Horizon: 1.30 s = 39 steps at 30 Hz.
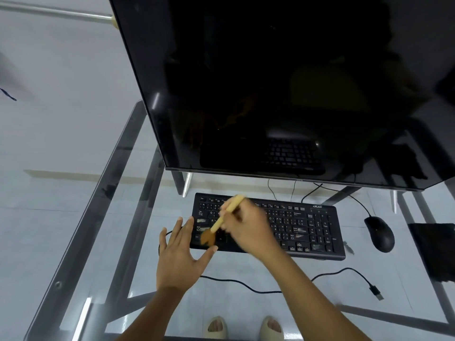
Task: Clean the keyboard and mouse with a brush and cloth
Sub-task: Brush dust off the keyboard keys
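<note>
Two bare hands are working over a flat black plastic keyboard [268,226] that is lying on a clear glass desk [73,217] with a grey metal frame. The right hand [248,228] is reaching in from the lower right, forearm crossing the near edge of the keyboard, and its grip is clenching the pale wooden handle of a small brush [221,220]. The handle is slanting up and away from the person, while the brown bristles are touching the keys at the keyboard's left end, blurred. The left hand [181,257] is lying just beside the keyboard's left edge, palm down, fingers spread and straight, its grip released and grasping nothing; the thumb is pointing towards the near left corner of the keyboard.

A black corded computer mouse [380,233] is sitting on the desk to the right of the keyboard, apart from it. A dark folded cloth [435,252] is lying further right, at the edge of the view. A loose black cable with a USB plug [375,291] is trailing across the glass in front of the keyboard. A large black monitor [270,82], its screen dark, is standing behind the keyboard. Through the glass, two feet in pale sandals [218,327] are showing on the floor.
</note>
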Each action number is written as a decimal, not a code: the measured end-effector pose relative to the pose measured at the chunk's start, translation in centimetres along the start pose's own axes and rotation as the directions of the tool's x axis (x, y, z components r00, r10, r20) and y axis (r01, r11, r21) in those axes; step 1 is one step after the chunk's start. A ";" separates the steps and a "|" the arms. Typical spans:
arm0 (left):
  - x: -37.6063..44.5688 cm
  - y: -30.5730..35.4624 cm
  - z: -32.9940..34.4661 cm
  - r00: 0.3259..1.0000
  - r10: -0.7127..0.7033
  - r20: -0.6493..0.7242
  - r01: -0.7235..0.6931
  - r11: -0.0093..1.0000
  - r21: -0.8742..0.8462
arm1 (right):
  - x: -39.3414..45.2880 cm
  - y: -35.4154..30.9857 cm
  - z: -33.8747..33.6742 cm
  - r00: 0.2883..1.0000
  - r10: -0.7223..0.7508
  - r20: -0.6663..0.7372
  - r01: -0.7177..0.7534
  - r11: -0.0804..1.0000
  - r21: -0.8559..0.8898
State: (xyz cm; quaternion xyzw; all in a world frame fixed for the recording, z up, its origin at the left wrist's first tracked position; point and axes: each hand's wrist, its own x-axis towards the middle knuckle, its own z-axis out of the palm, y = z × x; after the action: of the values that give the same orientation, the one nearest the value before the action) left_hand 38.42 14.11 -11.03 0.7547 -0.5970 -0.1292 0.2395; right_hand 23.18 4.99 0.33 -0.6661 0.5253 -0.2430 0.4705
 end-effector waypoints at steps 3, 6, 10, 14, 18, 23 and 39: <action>0.0 0.0 0.2 1.000 0.008 0.018 -0.007 1.000 -0.003 | -0.2 1.1 0.8 0.999 -0.052 0.007 0.053 0.979 -0.196; 0.3 -0.2 0.3 0.999 0.013 0.036 -0.013 1.000 0.006 | 0.6 1.6 -0.6 0.949 -0.153 -0.275 0.120 0.984 -0.134; 0.1 -0.4 0.2 0.999 0.028 0.015 -0.029 0.999 0.020 | 0.8 1.2 -0.4 0.995 -0.070 0.071 0.081 0.981 -0.177; 0.1 0.0 0.2 1.000 0.014 0.004 -0.015 1.000 0.006 | 2.2 1.3 -1.5 0.953 -0.246 -0.176 0.176 0.924 -0.341; 0.1 -0.2 0.2 1.000 0.012 0.005 -0.012 1.000 0.007 | 1.9 0.8 -1.2 0.976 -0.204 0.070 0.215 0.885 -0.413; 0.2 -0.1 0.3 1.000 0.011 -0.004 -0.011 1.000 0.006 | 3.2 1.2 -2.4 0.936 -0.253 -0.244 0.171 0.934 -0.313; 0.1 0.1 0.2 1.000 0.012 -0.001 -0.012 1.000 0.012 | 5.9 0.0 -0.3 0.919 -0.344 -0.194 0.266 0.903 -0.338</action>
State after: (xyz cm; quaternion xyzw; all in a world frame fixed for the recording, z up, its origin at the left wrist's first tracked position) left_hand 38.31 13.96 -11.13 0.7525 -0.6023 -0.1237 0.2359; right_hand 24.86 -0.64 -0.54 -0.7693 0.4995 -0.3115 0.2482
